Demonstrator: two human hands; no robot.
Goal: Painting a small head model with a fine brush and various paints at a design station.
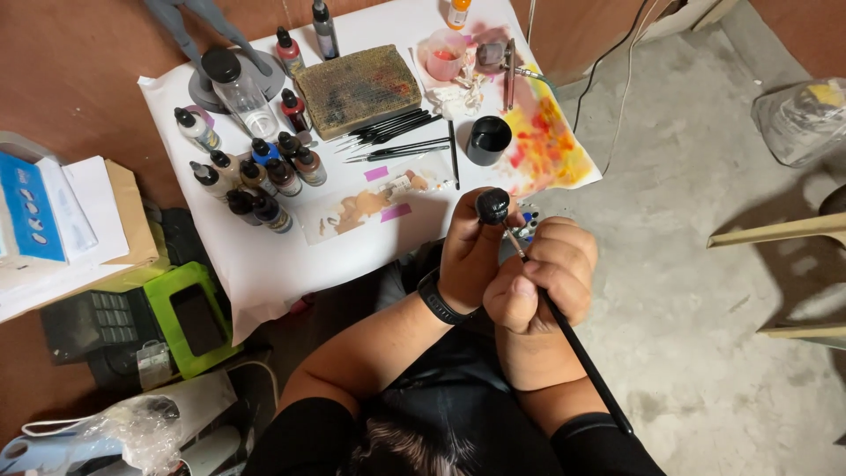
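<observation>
Left hand (469, 251) upright, fingers grasping a black knob (493, 205); right hand (539, 278) fingers pinching a brush (577, 348).

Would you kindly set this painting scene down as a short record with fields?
Left hand: left hand holds up a small black round piece
Right hand: right hand grips a thin black brush, its tip near the piece
Wrist: black band on the left wrist
Work surface: white paper sheet on a brown table
On the sheet: dropper paint bottles, spare brushes, black cup, pink cup, stained rectangular pad
Beside the sheet: green device
</observation>
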